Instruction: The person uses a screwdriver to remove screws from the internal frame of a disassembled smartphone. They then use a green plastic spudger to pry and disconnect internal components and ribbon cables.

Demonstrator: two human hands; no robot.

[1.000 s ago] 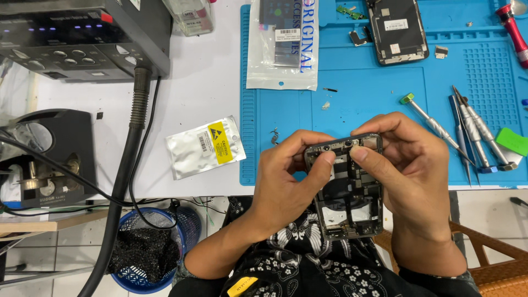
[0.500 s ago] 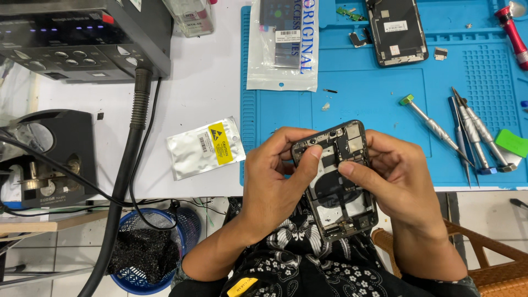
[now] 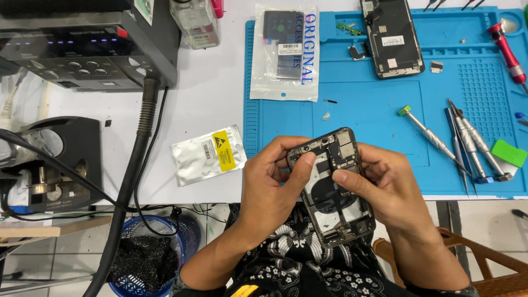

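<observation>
An opened phone body, back cover off and its dark inner parts facing up, is held above the near edge of the desk, over the person's patterned lap. The left hand grips its left side, thumb pressed on the upper part of the insides, its other fingers curled round the top corner. The right hand clasps the right edge, thumb tip laid across the middle; its remaining fingers are hidden behind the frame. The lower end of the phone body juts out below both hands, tilted down to the right.

Just beyond the fingers lies a blue work mat. On it, to the right of the right hand, several screwdrivers lie side by side with a green pick next to them. Farther off sit a detached phone screen, face down and cut off at the top, a red-handled tool, and some small parts too tiny to make out. A clear parts bag overlaps the mat's left edge. Left of the left hand rests a silver foil pouch with a yellow label. Well apart on the left stand a black station unit, partly out of view, and a thick black hose running down past a blue bin.
</observation>
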